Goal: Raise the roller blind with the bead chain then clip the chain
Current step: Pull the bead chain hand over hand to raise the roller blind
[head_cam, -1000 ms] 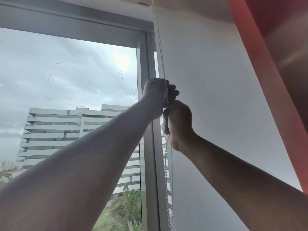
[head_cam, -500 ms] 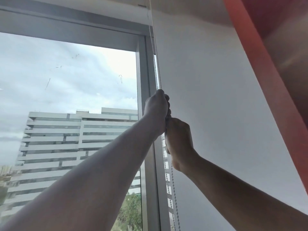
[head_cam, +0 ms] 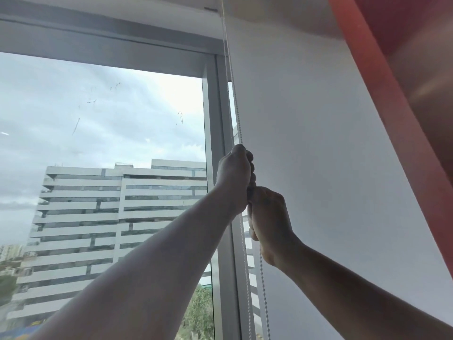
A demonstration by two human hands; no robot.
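Hands, two, bare, raised on outstretched forearms beside the window frame (head_cam: 215, 168). Left hand (head_cam: 234, 177): uppermost, fist curled round the bead chain (head_cam: 236, 99), back toward the camera. Right hand (head_cam: 268, 217): directly below and touching the left, fingers likewise wrapped about the chain. Chain: fine, pale, beaded; runs taut from the top of the frame down into the left fist, then hangs as two strands below the right hand, just right of the frame. Roller blind (head_cam: 318, 168): smooth, matt, grey-white fabric, flat, lowered, right of the chain. Frame: grey metal, straight-edged. Red panel (head_cam: 392, 119): slanting, far right of the blind.
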